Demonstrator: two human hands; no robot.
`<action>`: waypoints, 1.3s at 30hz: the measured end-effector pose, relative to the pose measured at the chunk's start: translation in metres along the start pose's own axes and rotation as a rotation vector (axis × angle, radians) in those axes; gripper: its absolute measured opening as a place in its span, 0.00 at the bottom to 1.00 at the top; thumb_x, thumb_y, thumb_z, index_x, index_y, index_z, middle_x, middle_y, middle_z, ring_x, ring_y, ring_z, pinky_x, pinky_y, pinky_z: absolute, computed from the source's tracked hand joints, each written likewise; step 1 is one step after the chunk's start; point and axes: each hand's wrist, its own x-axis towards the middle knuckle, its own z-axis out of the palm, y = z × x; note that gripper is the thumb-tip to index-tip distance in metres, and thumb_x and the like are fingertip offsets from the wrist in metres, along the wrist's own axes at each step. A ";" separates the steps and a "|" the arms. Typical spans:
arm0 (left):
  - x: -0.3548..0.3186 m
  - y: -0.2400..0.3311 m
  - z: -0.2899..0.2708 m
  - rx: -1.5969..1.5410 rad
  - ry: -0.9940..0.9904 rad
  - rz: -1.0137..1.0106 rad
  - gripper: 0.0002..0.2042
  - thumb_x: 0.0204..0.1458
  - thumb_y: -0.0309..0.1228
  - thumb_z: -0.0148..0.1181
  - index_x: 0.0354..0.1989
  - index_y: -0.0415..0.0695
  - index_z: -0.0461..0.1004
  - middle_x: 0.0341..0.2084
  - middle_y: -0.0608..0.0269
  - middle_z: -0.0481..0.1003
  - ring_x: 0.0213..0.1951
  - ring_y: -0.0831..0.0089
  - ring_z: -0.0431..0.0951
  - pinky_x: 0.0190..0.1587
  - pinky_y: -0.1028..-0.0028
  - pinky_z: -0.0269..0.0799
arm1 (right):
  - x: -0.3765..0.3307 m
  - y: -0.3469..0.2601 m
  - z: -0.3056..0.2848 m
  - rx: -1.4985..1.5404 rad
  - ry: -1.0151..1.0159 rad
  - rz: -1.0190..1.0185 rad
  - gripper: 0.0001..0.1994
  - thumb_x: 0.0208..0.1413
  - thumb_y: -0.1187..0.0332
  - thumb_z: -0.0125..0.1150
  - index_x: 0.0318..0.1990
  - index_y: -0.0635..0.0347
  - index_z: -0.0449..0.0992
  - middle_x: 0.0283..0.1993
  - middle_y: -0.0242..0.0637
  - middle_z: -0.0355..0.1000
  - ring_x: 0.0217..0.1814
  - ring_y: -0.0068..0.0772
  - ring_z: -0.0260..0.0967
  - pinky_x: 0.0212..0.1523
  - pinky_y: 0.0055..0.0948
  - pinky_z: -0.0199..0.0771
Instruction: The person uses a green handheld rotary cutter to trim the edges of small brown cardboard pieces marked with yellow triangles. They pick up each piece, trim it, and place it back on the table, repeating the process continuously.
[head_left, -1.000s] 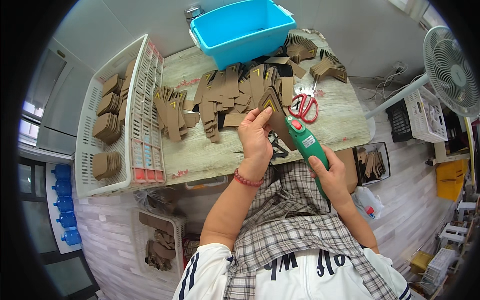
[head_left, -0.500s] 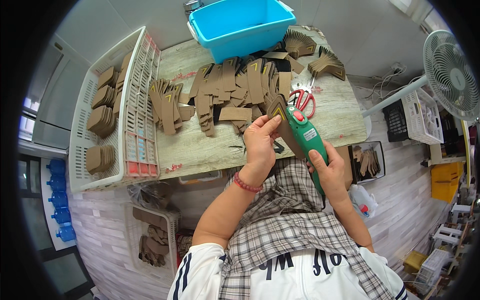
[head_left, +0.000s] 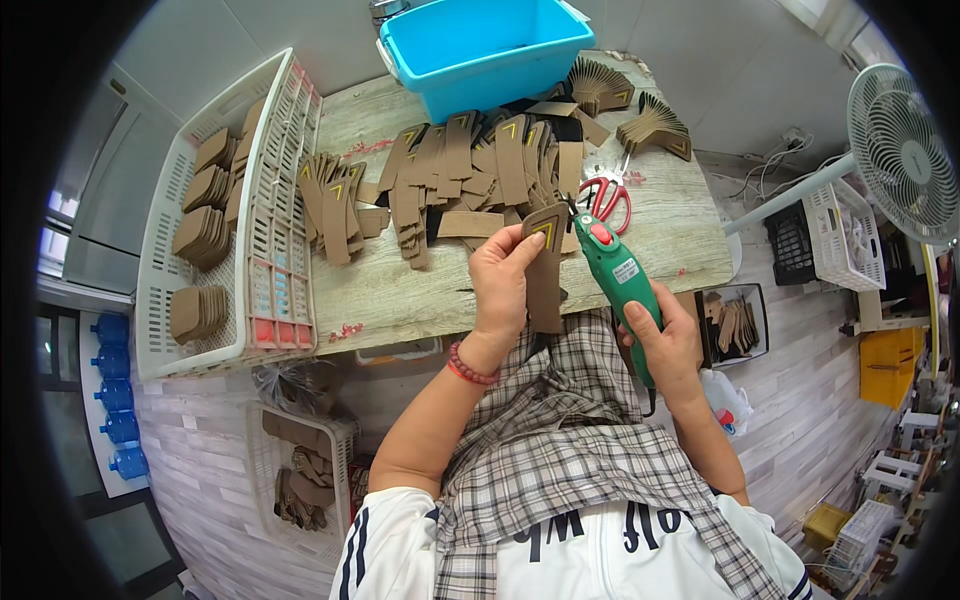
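1. The left hand [head_left: 503, 278] pinched a brown strip [head_left: 544, 285] near its upper end, thumb beside the yellow angled mark; the strip hung almost upright over the front edge of the counter [head_left: 400, 300].
2. The right hand [head_left: 662, 338] was wrapped around a green tool [head_left: 622, 272], thumb on top, with the tip pointing up and leftward.
3. The main change was in the strip: half a second earlier it had slanted alongside the tool, its lower part against the green body; now it had swung straighter and a gap showed between them.
4. That left only the strip's upper corner close to the tool's tip; whether they touched was too small to tell.
5. The loose strips [head_left: 430, 180] behind, the red-handled scissors [head_left: 627, 210] and the blue tub [head_left: 480, 85] showed no clear change on the counter.
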 end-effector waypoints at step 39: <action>0.183 0.076 -0.116 1.580 0.263 0.643 0.15 0.49 0.42 0.61 0.37 0.44 0.81 0.35 0.52 0.76 0.42 0.57 0.73 0.47 0.62 0.67 | 0.014 0.028 0.002 -0.040 -0.044 0.108 0.18 0.58 0.63 0.61 0.50 0.67 0.73 0.30 0.30 0.71 0.24 0.16 0.64 0.26 0.18 0.67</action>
